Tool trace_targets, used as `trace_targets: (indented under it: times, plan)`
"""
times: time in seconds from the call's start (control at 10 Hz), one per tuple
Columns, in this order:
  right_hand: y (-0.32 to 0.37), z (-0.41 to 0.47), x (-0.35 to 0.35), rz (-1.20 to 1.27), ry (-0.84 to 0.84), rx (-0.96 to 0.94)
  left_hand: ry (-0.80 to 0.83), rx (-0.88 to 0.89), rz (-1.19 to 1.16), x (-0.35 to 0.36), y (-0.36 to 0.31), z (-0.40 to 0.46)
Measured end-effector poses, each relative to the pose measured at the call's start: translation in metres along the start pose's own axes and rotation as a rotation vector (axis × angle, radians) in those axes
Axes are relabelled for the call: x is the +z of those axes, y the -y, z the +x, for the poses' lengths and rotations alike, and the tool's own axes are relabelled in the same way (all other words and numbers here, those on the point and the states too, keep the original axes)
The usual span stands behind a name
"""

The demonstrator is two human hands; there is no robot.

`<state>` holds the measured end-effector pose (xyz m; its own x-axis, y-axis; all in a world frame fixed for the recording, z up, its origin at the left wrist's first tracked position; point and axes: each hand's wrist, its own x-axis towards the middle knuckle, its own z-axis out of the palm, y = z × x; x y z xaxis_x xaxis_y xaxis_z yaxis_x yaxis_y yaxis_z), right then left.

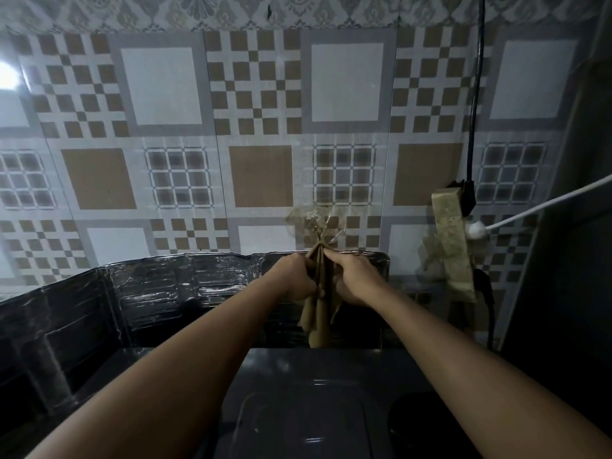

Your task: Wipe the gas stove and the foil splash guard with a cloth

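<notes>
The scene is dim and bluish, lit mainly from the upper left, where a white glare spot (8, 74) burns out on the glossy wall tiles (261, 104). The lower part falls into deep shadow, so the stove top (318, 409) is nearly black with only faint highlights, while the foil splash guard (172, 279) catches streaky reflections. The wide lens bends the tile lines toward the edges, and detail is soft and slightly grainy throughout.

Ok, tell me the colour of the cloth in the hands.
Plain tan-brown cloth, no pattern; the head view shows it.
</notes>
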<state>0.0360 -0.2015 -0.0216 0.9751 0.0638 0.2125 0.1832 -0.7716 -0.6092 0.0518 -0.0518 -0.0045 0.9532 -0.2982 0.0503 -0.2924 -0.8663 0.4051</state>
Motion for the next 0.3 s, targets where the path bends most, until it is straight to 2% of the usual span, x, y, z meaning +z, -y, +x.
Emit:
trace_targets:
  times: [0.1,0.3]
  plan:
    - [0.001,-0.011,-0.007,-0.104,0.007,-0.028,-0.024,-0.014,-0.026,-0.005,0.011,-0.011]
    - [0.018,-0.044,-0.021,-0.123,-0.027,-0.043,-0.03,-0.067,-0.069,-0.019,0.02,-0.061]
